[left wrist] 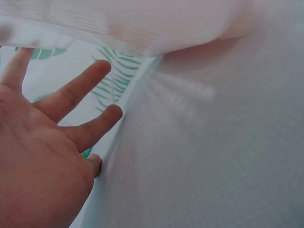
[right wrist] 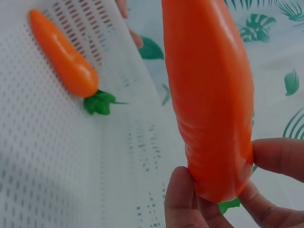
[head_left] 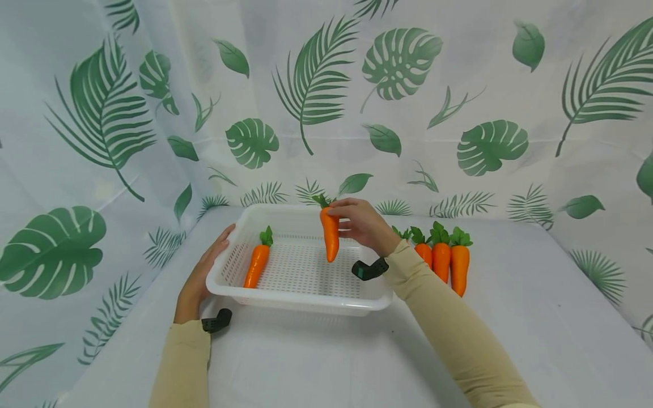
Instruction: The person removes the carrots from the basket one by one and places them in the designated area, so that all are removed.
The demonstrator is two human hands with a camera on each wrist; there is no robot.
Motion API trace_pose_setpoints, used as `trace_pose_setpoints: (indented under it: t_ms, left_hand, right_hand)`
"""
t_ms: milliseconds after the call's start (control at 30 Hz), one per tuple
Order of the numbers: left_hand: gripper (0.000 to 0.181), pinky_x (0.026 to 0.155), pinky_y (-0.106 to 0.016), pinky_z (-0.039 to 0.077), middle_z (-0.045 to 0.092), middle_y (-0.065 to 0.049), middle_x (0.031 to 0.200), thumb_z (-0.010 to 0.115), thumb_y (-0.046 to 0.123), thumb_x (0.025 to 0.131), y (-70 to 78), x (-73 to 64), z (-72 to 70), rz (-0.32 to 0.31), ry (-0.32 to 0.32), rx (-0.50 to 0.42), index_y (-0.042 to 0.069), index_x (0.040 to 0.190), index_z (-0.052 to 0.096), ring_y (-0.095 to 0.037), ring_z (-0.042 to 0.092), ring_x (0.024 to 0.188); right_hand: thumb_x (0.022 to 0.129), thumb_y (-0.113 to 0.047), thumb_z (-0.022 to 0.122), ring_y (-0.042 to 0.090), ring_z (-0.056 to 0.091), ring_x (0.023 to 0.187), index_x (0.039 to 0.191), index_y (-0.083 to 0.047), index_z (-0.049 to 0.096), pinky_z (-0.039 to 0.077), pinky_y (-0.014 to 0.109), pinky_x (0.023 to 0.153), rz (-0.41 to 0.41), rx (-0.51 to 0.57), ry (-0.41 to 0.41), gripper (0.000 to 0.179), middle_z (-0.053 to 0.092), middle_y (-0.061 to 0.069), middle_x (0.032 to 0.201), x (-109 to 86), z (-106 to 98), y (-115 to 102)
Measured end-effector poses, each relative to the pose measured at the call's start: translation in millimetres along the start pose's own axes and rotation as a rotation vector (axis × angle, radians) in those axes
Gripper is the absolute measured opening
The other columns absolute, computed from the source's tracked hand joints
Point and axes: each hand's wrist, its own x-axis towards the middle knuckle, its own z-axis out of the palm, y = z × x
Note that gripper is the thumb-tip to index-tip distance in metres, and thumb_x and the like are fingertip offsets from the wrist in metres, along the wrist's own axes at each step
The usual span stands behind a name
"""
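In the head view my right hand (head_left: 361,221) pinches an orange carrot (head_left: 330,235) near its leafy top, tip downward, above a white perforated basket (head_left: 311,306). The right wrist view has this carrot (right wrist: 209,95) large, with fingers and thumb around its thick end. A second carrot (head_left: 257,265) lies inside the basket along its left side. At the basket's left wall is my left hand (head_left: 204,269). The left wrist view has the left hand (left wrist: 45,137) with fingers spread and extended under the rim; whether the thumb grips the rim is hidden.
Several carrots (head_left: 441,260) with green tops lie side by side right of the basket, partly behind my right forearm. A white cloth (head_left: 535,317) covers the table. Leaf-patterned curtains (head_left: 326,113) stand behind and at the sides.
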Motion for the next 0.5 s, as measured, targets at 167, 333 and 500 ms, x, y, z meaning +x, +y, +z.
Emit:
trace_pose_setpoints:
  t_ms: [167,333,500]
  left_hand:
    - [0.063,0.107,-0.034,0.050,0.024,0.000,0.176,0.036,0.053,0.114,-0.8,-0.6,1.4,-0.010,0.003,0.006,0.038,0.173,0.018,-0.033,0.040,0.141]
    - [0.064,0.109,-0.037,0.048,0.023,0.000,0.176,0.036,0.053,0.114,-0.6,-0.6,1.6,-0.016,-0.003,-0.002,0.038,0.173,0.017,-0.034,0.038,0.142]
    - [0.063,0.109,-0.036,0.048,0.022,-0.002,0.177,0.035,0.052,0.115,-0.7,-0.1,0.5,-0.014,-0.003,-0.011,0.038,0.173,0.016,-0.034,0.037,0.142]
  right_hand:
    - [0.109,-0.015,0.061,0.040,0.058,0.123,0.146,0.005,0.053,0.049,0.052,0.110,0.014,0.020,0.015,0.042,0.057,0.022,0.143,-3.2,-9.3,2.7]
    - [0.110,-0.015,0.061,0.041,0.056,0.126,0.147,0.004,0.052,0.048,0.052,0.112,0.014,0.004,0.032,0.043,0.055,0.023,0.146,-7.2,-17.6,2.2]
    - [0.110,-0.015,0.060,0.040,0.054,0.127,0.148,0.005,0.050,0.046,0.052,0.114,0.012,0.007,0.038,0.044,0.054,0.023,0.147,-11.4,-26.9,0.8]
